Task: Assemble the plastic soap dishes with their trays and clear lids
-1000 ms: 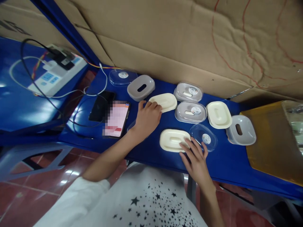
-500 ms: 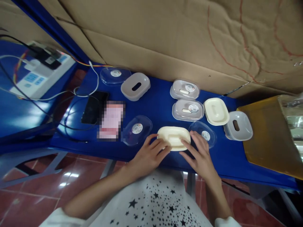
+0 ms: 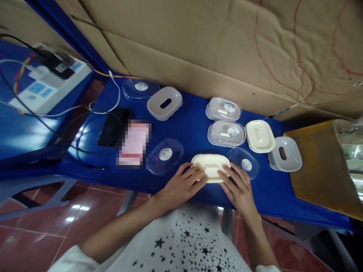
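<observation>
At the table's near edge is a cream plastic soap dish [image 3: 211, 161], oval with a raised middle. My left hand [image 3: 181, 187] grips its left end, fingers curled over the near rim. The right end is held by my right hand [image 3: 238, 187], with fingertips on the dish's top. Just behind my right hand lies a clear lid [image 3: 244, 160] with a round sticker. Another clear lid [image 3: 167, 155] is left of the dish. A second cream dish [image 3: 260, 136] sits farther right, against a grey slotted holder [image 3: 290, 155].
Two lidded grey boxes [image 3: 226, 133] stand mid-table. Behind on the left are a grey slotted holder [image 3: 165, 102] and a clear lid [image 3: 138, 90]. A phone [image 3: 109, 128], a blurred pink item [image 3: 134, 142], cables and a power strip [image 3: 42, 88] lie left; a carton [image 3: 317, 162] stands right.
My right hand has closed in on the dish's right end, its fingers now bent onto the top. The left hand keeps its hold. The view has shifted slightly.
</observation>
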Demonstrator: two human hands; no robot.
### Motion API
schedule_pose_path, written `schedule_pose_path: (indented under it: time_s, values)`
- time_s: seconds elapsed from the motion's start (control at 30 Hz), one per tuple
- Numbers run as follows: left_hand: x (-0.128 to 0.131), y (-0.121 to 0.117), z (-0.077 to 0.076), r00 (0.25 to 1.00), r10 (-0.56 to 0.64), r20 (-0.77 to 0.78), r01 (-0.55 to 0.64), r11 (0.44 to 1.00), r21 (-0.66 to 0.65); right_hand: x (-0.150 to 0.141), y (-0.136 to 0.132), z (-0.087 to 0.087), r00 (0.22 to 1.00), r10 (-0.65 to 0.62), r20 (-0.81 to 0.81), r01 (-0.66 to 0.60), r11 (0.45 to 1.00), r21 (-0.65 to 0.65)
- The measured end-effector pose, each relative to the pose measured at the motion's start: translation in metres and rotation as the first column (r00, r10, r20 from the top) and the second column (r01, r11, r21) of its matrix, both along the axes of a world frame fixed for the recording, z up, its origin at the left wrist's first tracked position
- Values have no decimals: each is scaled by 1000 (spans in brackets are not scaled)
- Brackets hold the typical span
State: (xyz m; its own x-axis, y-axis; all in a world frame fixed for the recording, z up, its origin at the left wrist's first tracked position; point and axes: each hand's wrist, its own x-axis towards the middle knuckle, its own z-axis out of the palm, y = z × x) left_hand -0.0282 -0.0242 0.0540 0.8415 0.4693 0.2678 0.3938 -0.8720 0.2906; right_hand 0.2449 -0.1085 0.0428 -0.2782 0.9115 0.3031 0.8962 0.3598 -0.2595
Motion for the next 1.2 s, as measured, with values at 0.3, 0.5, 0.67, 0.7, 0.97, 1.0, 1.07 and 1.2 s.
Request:
schedule_pose_path:
  time_s: [0.3,0.5,0.67,0.7,0.97,1.0,1.07,1.2]
  values:
    - [-9,39,5,919,286,271,-291,956,-22,26,2,-6,963,-257,79,258,966,-9]
    - [-9,61,6,939,333,84,-334,943,-11,51,1,-2,931,-359,61,359,933,12]
    - [-5,62,8,919,393,-20,-393,919,14,58,2,2,931,-365,-22,364,931,-37]
    - [-3,64,9,912,409,-31,-409,913,16,57,3,3,933,-357,-40,355,934,-43]
    - [-25,48,23,822,568,-42,-566,823,56,56,1,9,905,-424,-34,421,905,-63]
    - [-30,42,22,804,592,-59,-590,806,45,57,2,10,901,-432,-45,430,902,-48]
    - [-39,31,18,778,621,-97,-622,782,23,55,8,14,904,-422,-67,422,906,-19]
    - [-47,24,5,805,583,-112,-586,810,1,60,27,27,924,-379,-58,380,925,12]
